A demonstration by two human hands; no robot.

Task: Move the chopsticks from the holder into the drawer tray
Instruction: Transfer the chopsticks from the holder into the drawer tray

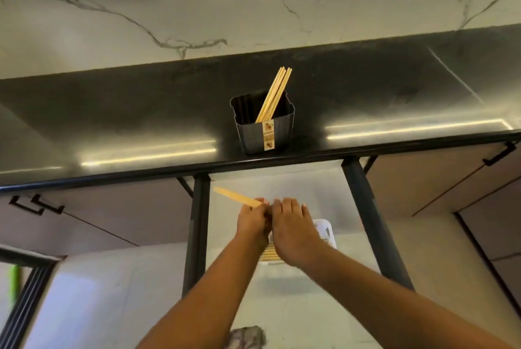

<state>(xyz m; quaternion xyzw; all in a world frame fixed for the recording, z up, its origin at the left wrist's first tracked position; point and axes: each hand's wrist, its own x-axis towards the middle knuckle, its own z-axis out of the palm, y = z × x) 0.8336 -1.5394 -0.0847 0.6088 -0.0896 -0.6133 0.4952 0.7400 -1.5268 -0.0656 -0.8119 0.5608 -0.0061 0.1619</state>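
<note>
A dark ribbed holder (263,131) stands at the front edge of the black counter, with several wooden chopsticks (275,93) leaning up and to the right out of it. Below the counter an open drawer holds a white tray (328,231), mostly hidden under my hands; chopstick ends (267,254) show inside it. My left hand (251,221) is shut on a few chopsticks (235,197) that point up and to the left. My right hand (291,228) is next to it, over the tray, fingers curled; I cannot see whether it holds anything.
The drawer has black side rails (366,207) on left and right. Brown cabinet fronts with black handles (36,206) flank it. A marble wall (253,1) rises behind the counter. A pale floor lies below.
</note>
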